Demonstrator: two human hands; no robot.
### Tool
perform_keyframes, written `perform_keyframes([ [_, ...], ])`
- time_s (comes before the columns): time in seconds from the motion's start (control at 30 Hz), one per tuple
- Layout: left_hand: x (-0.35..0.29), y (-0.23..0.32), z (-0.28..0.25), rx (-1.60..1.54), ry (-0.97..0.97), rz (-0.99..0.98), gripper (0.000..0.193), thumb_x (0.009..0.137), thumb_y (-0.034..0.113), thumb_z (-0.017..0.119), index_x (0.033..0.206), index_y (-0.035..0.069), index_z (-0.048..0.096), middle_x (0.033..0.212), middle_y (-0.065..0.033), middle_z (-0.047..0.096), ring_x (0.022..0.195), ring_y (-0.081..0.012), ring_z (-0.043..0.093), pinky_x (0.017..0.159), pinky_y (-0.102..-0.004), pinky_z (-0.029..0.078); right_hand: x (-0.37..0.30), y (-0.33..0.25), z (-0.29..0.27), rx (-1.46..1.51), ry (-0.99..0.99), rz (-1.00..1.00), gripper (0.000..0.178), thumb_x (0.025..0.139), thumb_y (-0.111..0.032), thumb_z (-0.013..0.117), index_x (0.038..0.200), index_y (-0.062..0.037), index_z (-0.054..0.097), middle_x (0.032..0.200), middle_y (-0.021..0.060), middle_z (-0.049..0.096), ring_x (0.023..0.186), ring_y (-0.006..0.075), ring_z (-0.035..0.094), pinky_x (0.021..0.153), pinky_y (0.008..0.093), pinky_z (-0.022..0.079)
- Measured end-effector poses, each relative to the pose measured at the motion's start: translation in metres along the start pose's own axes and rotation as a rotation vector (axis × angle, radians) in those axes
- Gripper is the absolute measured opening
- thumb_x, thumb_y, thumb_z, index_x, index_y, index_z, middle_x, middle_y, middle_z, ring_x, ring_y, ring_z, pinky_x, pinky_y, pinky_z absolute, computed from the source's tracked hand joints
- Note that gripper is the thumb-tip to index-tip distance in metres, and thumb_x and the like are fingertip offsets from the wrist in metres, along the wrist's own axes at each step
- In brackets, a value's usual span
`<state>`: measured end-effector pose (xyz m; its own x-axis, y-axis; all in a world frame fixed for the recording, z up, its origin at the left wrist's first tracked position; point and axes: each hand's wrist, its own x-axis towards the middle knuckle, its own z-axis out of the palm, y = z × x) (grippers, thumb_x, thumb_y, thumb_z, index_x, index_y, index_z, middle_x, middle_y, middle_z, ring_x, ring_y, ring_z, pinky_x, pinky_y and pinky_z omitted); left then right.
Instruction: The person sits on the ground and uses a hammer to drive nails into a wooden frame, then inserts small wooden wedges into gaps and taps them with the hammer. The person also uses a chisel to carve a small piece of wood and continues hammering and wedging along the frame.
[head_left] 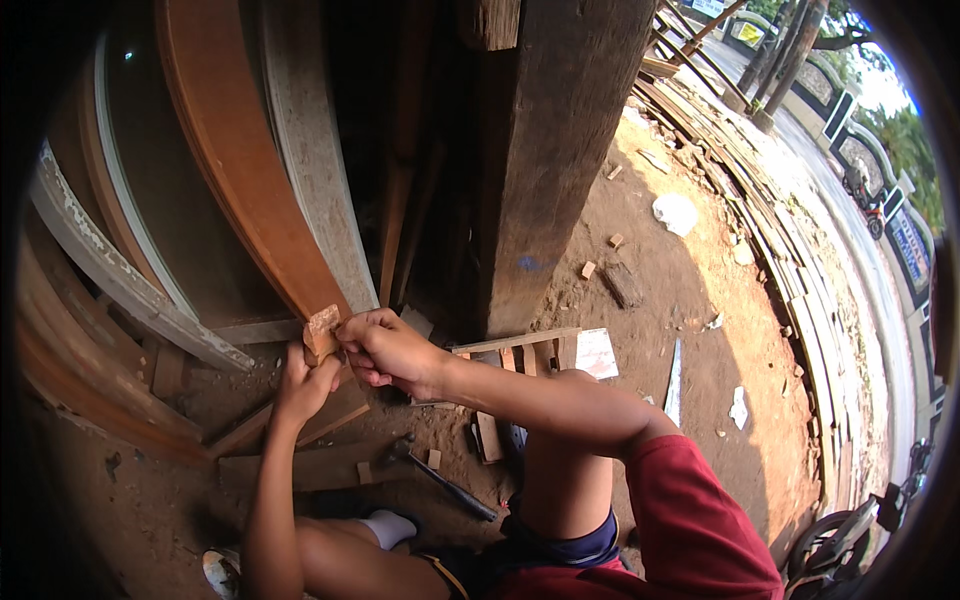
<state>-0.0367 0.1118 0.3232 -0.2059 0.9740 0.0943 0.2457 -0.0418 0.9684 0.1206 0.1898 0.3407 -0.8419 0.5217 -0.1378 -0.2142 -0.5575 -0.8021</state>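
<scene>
In my left hand (pixel 305 382) is a small, rough-faced wooden block (pixel 321 333), gripped between thumb and fingers and held up at the lower end of a brown wooden plank (pixel 235 160). My right hand (pixel 385 348) is closed against the block's right side, its fingertips curled together. Whatever they pinch, if anything, is hidden behind the fingers. A hammer (pixel 455 488) with a dark handle lies on the ground below my hands, beside small wood offcuts (pixel 434 459).
Leaning boards and frames (pixel 130 255) crowd the left. A thick wooden post (pixel 560 150) rises ahead. Right of my knee lies a pale pointed blade (pixel 674 385). Stacked wooden strips (pixel 800 290) line the far right, with a motorbike (pixel 850 535) at lower right.
</scene>
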Motion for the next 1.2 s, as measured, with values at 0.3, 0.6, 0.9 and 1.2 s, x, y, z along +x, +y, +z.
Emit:
perform_keyframes([
  [0.3,0.005,-0.011,-0.007,0.069,-0.035,0.115,0.009,0.079,0.004,0.055,0.085,-0.003,0.056,0.069,-0.0056,0.057,0.063,-0.0153,0.057,0.06,-0.0287,0.046,-0.003,-0.002,-0.003,-0.015,-0.072,0.03,0.027,0.094,-0.016,0.05,0.068,-0.0073,0.048,0.056,-0.002,0.04,0.045,0.0073,0.041,0.039,0.0207,0.028],
  [0.6,0.008,-0.002,0.013,0.226,0.05,0.381,0.021,0.079,-0.002,0.055,0.1,-0.001,0.051,0.087,-0.0139,0.057,0.081,-0.0237,0.06,0.072,-0.0353,0.048,0.0,-0.012,-0.012,-0.167,-0.094,0.035,0.026,0.097,-0.02,0.048,0.077,-0.0042,0.054,0.059,0.0029,0.053,0.046,0.0082,0.05,0.037,0.0199,0.034],
  [0.9,0.003,0.008,0.009,0.314,-0.019,0.389,0.065,0.069,0.004,0.076,0.127,0.002,0.047,0.111,-0.0115,0.056,0.102,-0.0232,0.058,0.092,-0.0347,0.046,-0.006,-0.016,-0.01,-0.671,-0.107,-0.309,0.021,0.093,-0.013,0.05,0.079,0.0003,0.058,0.059,0.0043,0.057,0.048,0.0097,0.056,0.044,0.0234,0.043],
  [1.2,-0.005,0.017,0.005,0.136,-0.1,0.214,0.061,0.068,0.002,0.079,0.123,0.001,0.052,0.115,-0.0117,0.058,0.109,-0.0196,0.057,0.093,-0.0346,0.046,-0.008,-0.017,-0.01,-0.911,-0.092,-0.5,0.019,0.087,-0.01,0.054,0.074,0.0028,0.06,0.058,0.0095,0.059,0.051,0.0131,0.061,0.048,0.0282,0.047],
])
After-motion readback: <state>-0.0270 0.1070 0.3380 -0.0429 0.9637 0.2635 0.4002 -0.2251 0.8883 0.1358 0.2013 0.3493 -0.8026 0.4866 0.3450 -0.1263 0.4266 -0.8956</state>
